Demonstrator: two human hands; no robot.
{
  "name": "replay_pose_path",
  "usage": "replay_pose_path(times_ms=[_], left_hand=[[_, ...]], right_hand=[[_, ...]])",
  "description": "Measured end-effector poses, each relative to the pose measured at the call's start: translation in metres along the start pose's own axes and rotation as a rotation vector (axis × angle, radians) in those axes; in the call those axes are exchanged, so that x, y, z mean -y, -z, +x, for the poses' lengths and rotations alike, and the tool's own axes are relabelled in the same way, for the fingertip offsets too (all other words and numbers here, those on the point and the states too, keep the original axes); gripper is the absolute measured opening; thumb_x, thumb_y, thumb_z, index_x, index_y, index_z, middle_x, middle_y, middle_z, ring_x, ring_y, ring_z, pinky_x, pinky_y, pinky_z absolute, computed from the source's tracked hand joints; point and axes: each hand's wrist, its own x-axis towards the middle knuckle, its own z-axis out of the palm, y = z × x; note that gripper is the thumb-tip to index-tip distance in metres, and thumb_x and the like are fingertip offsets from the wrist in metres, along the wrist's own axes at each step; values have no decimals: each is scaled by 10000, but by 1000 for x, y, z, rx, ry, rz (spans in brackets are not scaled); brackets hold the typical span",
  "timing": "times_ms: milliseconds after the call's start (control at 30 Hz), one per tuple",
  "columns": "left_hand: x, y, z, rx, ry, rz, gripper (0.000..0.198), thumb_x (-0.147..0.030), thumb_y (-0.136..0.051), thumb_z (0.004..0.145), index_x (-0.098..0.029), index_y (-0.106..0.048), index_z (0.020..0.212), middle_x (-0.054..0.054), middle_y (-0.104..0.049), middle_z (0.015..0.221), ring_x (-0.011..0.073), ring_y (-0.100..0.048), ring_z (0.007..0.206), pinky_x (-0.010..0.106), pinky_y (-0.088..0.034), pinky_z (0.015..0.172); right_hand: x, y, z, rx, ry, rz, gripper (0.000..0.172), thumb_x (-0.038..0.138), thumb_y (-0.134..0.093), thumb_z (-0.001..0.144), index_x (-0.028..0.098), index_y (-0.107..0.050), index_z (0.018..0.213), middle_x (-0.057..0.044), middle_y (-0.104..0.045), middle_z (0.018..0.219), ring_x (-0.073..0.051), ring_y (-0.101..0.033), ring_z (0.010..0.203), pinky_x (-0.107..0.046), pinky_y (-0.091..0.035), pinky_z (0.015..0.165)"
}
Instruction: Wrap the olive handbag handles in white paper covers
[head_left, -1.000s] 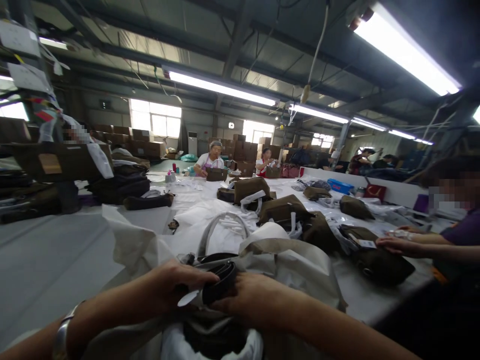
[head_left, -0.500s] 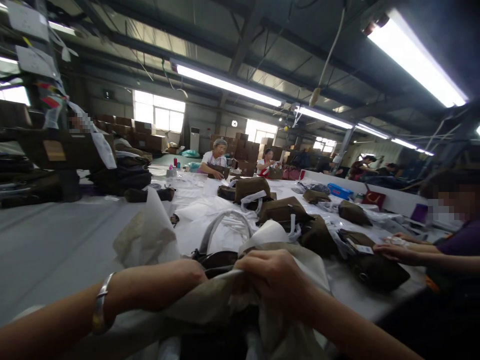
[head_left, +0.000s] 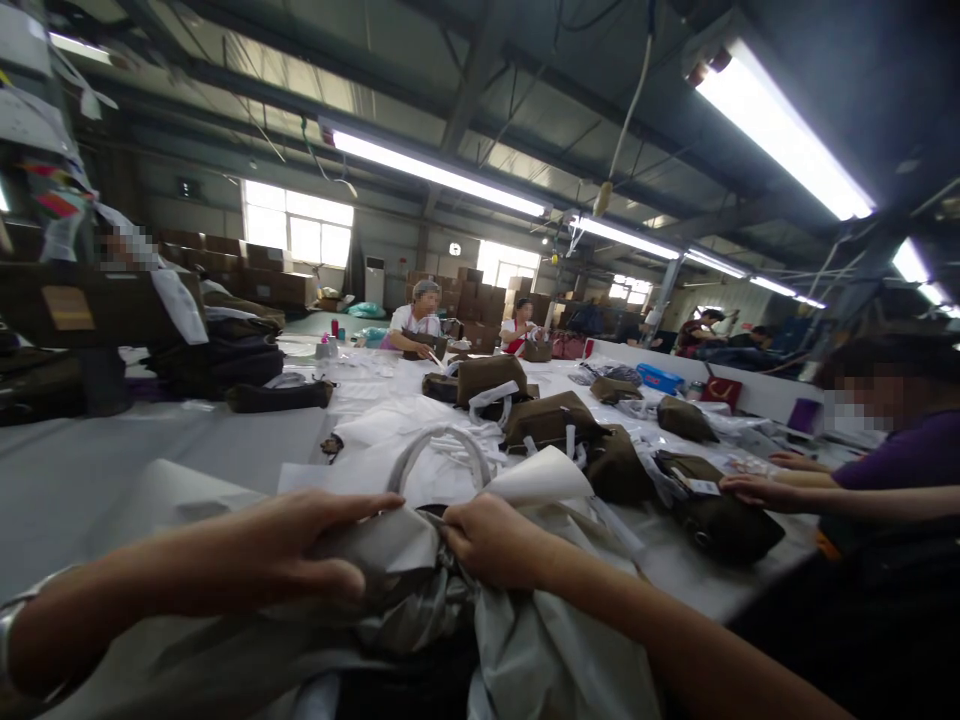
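Note:
Pale grey cloth (head_left: 555, 640) lies bunched in front of me, around a dark bag whose wrapped, arched handle (head_left: 442, 440) stands up behind it. My right hand (head_left: 502, 540) is closed, gripping a gathered edge of the cloth near the bag's top. On the other side, my left hand (head_left: 300, 550) lies over the cloth with fingers stretched out and thumb apart, holding nothing. Its index fingertip is close to the handle's base. A curled white sheet (head_left: 544, 475) sticks up just beyond my right hand. Most of the bag is hidden by cloth and hands.
Several olive-brown bags (head_left: 555, 422) with wrapped handles lie across the white table (head_left: 240, 440). A co-worker's hand (head_left: 757, 492) rests on a bag (head_left: 724, 520) at right. Dark bags (head_left: 217, 345) are stacked at left by a post. Two people work at the far side.
My left hand has come up out of the bag's opening, moved left and spread its fingers. My right hand has shifted slightly left, still gripping cloth. The upright cloth flap at left has dropped.

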Motion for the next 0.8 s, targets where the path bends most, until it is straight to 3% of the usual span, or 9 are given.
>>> replay_pose_path(times_ms=[133,233,333,400,467,567,633,733,800], left_hand=[[11,-19,24,-46,2,313,244,-334,-571,914,-210,-781,915,89,-743,754,258,-659,675,320,-446,626],[22,-36,44,-33,5,284,298,-287,-454,953,-182,-710,843,119,-742,791,252,-658,709,332,-448,675],[31,-53,54,-2,20,257,264,-239,-455,933,-170,-706,894,127,-759,823,249,-684,744,321,-463,693],[34,-61,58,15,46,256,233,-228,-491,905,-163,-705,841,119,-757,778,245,-683,699,312,-449,640],[35,-64,62,40,61,260,217,-245,-534,882,-162,-700,770,103,-754,734,240,-675,649,305,-433,600],[32,-56,64,37,60,276,140,-226,-599,826,-165,-722,794,82,-763,759,257,-690,693,308,-453,626],[24,-48,57,-31,77,315,204,-204,-593,831,-153,-743,960,129,-775,916,307,-707,818,355,-481,703],[10,-43,23,-243,61,354,354,-274,-527,928,-172,-685,1228,190,-716,1195,355,-683,1005,417,-496,810],[9,-49,-15,-324,-14,210,276,-349,-555,951,-236,-731,1131,100,-766,1033,268,-711,853,327,-519,728]], right_hand=[[2,-2,-6,-56,-17,-96,281,222,-482,991,131,-738,918,-129,-775,803,-226,-732,684,-279,-480,586],[1,6,-17,-146,12,-194,327,109,-465,984,82,-644,1256,-204,-760,1069,-302,-751,918,-372,-576,735],[0,17,-27,-336,325,-262,411,130,-397,1046,112,-509,1442,-177,-627,1398,-289,-629,1242,-419,-525,1020],[2,19,-28,-412,625,-249,374,170,-377,1071,127,-559,1395,-110,-624,1421,-243,-576,1307,-373,-451,1124],[5,13,-24,-369,757,-162,352,221,-390,1079,134,-593,1353,-74,-627,1420,-202,-539,1343,-318,-394,1173],[10,-9,-18,-207,624,27,489,404,-491,1045,114,-517,1438,-124,-432,1589,-240,-388,1470,-341,-314,1230],[10,-21,-17,-94,489,147,692,551,-571,972,158,-424,1523,-141,-341,1636,-303,-396,1466,-399,-360,1205],[5,-24,-17,83,328,300,773,656,-530,946,253,-338,1577,-115,-468,1567,-323,-536,1362,-425,-456,1120],[2,-16,-15,159,278,327,750,667,-466,968,247,-341,1577,-120,-548,1502,-316,-577,1324,-414,-472,1093]])
